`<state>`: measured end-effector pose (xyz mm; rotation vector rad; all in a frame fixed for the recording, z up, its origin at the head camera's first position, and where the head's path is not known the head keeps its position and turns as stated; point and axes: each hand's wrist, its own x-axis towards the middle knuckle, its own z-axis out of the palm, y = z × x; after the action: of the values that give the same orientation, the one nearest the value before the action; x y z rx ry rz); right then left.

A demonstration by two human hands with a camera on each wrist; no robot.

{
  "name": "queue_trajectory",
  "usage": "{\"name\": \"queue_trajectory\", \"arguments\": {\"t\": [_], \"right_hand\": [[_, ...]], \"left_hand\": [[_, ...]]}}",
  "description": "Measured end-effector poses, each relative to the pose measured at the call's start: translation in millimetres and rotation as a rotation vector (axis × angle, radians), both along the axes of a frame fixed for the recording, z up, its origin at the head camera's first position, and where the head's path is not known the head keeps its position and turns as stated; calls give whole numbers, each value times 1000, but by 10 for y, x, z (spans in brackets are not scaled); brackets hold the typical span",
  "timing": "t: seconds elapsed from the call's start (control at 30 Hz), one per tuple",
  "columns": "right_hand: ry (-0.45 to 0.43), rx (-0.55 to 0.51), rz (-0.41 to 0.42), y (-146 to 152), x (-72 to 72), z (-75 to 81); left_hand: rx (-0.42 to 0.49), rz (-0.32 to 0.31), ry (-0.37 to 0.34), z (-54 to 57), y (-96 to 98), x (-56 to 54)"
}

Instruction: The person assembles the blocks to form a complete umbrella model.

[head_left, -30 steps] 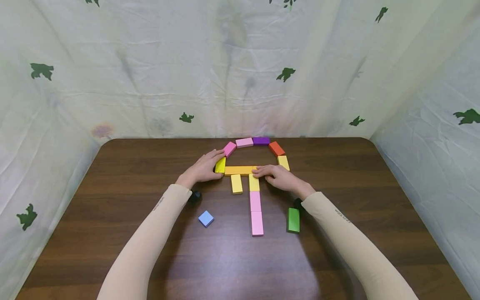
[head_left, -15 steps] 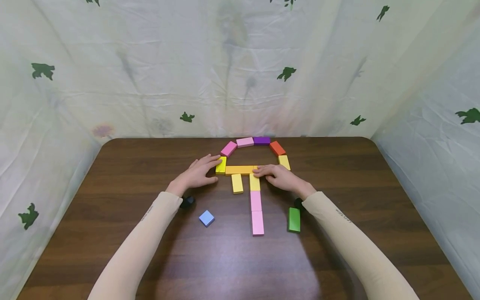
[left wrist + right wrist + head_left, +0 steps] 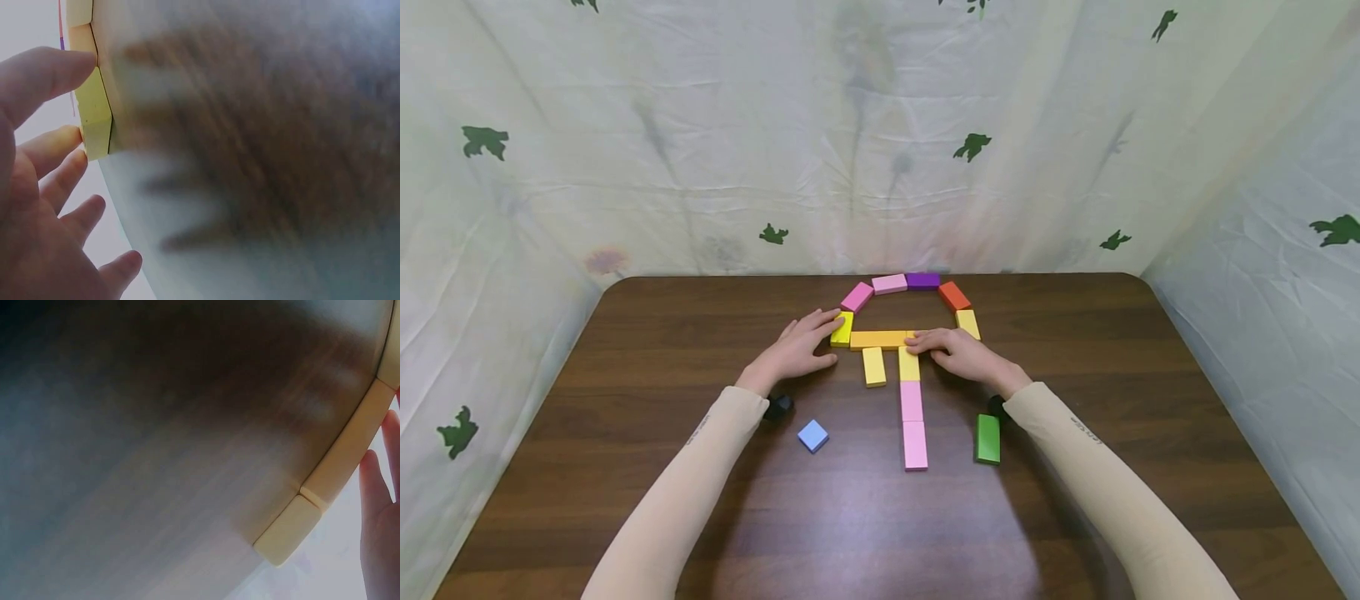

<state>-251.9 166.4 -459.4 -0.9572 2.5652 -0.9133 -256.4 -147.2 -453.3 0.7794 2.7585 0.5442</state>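
Note:
In the head view my left hand (image 3: 792, 350) spreads its fingers, with fingertips on the bright yellow block (image 3: 841, 330) at the left end of an arch of blocks. The left wrist view shows fingertips at that yellow block (image 3: 95, 119) and the thumb apart from the other fingers. My right hand (image 3: 964, 353) rests with extended fingers at the right end of the orange row (image 3: 878, 340). Below that row, a pale yellow block (image 3: 908, 365) heads a column with two pink blocks (image 3: 912, 421). Another pale yellow block (image 3: 874, 367) lies left of the column.
The arch continues through a dark pink block (image 3: 857, 297), a light pink block (image 3: 890, 284), a purple block (image 3: 922, 282), a red-orange block (image 3: 954, 296) and a yellow block (image 3: 967, 324). Nearer lie a blue block (image 3: 813, 437) and a green block (image 3: 988, 439). A patterned curtain (image 3: 700, 167) hangs behind the table (image 3: 1075, 317).
My left hand has drawn back to the left, off the dark pink block. The bright yellow block stands slightly straighter. My right hand has stayed in place.

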Motion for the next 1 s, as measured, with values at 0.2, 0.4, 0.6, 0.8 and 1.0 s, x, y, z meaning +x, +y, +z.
{"name": "queue_trajectory", "arguments": {"t": [0.2,0.4,0.6,0.8,1.0], "right_hand": [[26,-14,24,0,2,3],[32,-14,24,0,-2,-4],[46,-13,31,5,0,-10],[43,-14,31,3,-6,-22],[42,-19,27,11,-13,-29]], "left_hand": [[-19,2,24,-39,-3,0],[-18,-6,29,-56,-8,9],[-7,-9,31,-65,-5,17],[7,-15,25,-70,-5,27],[39,-31,15,-22,-14,94]]}}
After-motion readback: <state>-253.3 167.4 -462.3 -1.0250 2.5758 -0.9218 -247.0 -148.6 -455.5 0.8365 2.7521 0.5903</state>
